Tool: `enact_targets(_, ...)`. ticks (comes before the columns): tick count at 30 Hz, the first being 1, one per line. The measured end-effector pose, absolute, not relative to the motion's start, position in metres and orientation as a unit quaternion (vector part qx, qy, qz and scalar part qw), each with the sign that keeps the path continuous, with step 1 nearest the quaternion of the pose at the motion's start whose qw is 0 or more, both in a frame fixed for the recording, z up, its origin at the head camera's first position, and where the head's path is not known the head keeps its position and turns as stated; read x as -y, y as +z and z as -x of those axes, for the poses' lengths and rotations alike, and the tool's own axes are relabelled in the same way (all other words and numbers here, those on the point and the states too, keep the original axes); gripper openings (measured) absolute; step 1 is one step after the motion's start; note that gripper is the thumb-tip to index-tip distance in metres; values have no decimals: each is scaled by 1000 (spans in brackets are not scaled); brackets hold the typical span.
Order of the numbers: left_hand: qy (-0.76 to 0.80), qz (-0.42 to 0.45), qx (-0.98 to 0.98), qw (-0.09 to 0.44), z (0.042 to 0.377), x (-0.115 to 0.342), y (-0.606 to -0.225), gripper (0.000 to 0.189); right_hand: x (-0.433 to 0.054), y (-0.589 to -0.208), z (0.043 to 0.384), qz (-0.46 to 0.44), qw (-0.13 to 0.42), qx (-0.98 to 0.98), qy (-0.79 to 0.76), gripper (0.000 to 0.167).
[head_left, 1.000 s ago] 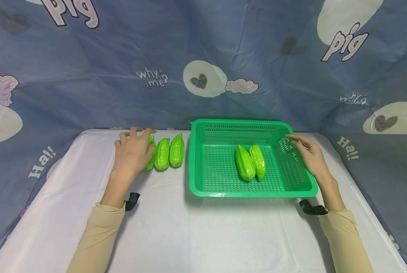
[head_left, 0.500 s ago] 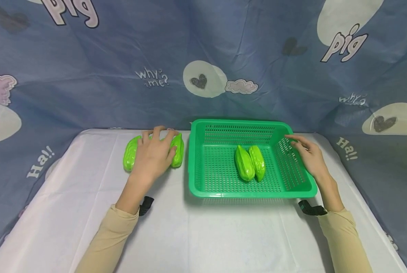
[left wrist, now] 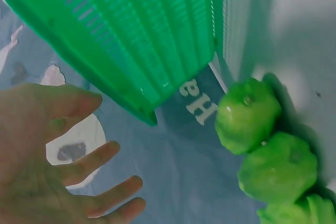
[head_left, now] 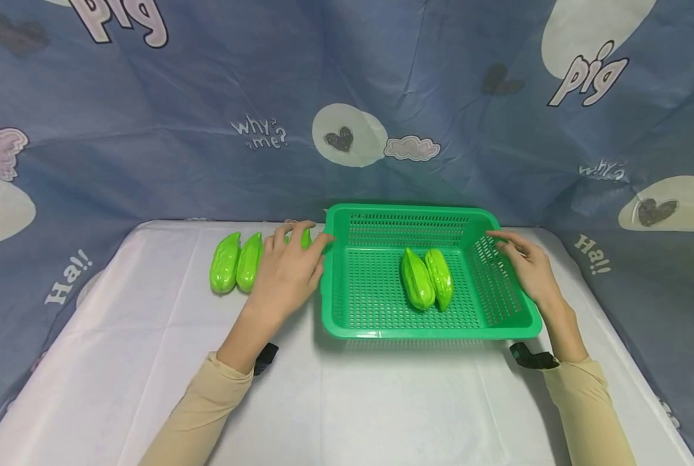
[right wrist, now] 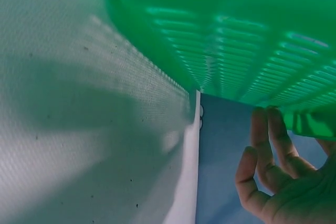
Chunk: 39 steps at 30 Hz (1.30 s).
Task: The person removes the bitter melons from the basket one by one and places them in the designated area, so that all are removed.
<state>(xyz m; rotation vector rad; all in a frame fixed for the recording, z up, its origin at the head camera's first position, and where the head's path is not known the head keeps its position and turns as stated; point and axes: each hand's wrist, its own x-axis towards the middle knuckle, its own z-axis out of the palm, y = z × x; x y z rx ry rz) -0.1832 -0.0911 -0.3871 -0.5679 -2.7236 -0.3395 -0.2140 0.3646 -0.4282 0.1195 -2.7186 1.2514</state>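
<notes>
My left hand (head_left: 285,272) hovers with spread fingers over the right end of a row of bright green, ribbed bitter melons (head_left: 225,263), hiding much of those beneath. Its fingertips reach close to the left rim of a green plastic basket (head_left: 419,332). In the left wrist view, that hand (left wrist: 47,156) holds nothing, and melons (left wrist: 247,115) lie to the right, apart from the fingers. My right hand (head_left: 530,268) grips the basket's right rim. In the right wrist view, its fingers (right wrist: 279,145) curl up against the wall from outside. Two melons (head_left: 418,279) lie side by side in the basket.
A white cloth covers the table (head_left: 370,408). Blue printed fabric (head_left: 347,77) hangs right behind the table and along both sides. Each wrist bears a small black camera (head_left: 265,358).
My left hand has moved right along the row, from the leftmost melons towards the basket, uncovering the left ones. The right hand, basket and melons stay in place.
</notes>
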Motion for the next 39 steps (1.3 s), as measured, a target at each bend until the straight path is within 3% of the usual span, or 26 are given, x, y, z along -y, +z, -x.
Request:
enact_targets(11, -112, 300, 925, 203, 169, 55, -389, 33, -364, -429, 213, -38, 71, 906, 416, 50)
enact_targets(24, -96, 341, 919, 171, 158, 17, -400, 33, -364, -430, 213, -39, 75, 901, 426, 50)
enact_targets(39, -52, 325, 944, -4, 161, -27, -396, 48, -366, -430, 214, -48, 78, 903, 420, 49)
